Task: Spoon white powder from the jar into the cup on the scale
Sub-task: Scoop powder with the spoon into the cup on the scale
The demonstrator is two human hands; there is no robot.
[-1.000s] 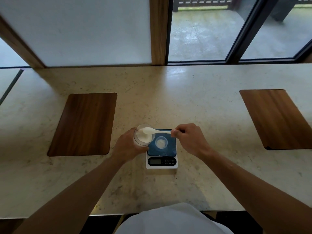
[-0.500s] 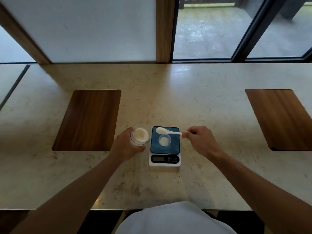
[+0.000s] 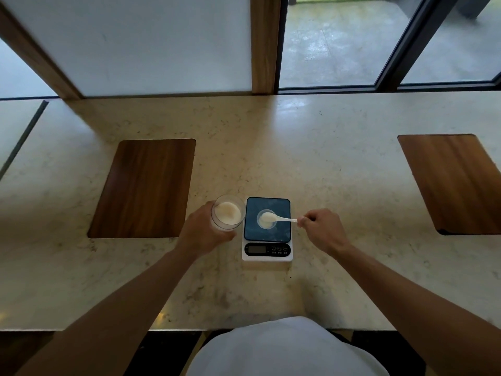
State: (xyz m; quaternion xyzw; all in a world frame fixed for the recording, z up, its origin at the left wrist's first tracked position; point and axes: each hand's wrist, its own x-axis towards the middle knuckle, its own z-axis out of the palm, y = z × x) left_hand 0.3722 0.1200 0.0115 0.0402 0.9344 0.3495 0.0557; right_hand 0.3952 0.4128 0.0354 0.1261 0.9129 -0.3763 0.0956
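Observation:
A clear glass jar [image 3: 227, 215] with white powder in it stands just left of the scale, and my left hand [image 3: 202, 232] wraps around its near side. The small scale [image 3: 267, 229] has a dark blue top and a white base with a display at its front. A small clear cup [image 3: 266, 220] sits on the scale's top. My right hand [image 3: 322, 229] pinches the handle of a white spoon [image 3: 279, 218], whose bowl, loaded with powder, is over the cup's mouth.
The pale stone counter [image 3: 298, 158] carries a dark wooden board [image 3: 143, 189] at the left and another wooden board [image 3: 458, 183] at the right. Windows and a wooden post rise behind the counter. A white garment shows at the bottom edge.
The spoon has travelled right, from over the jar to over the cup on the scale. My right hand drew back to the right. The jar stays in my left hand.

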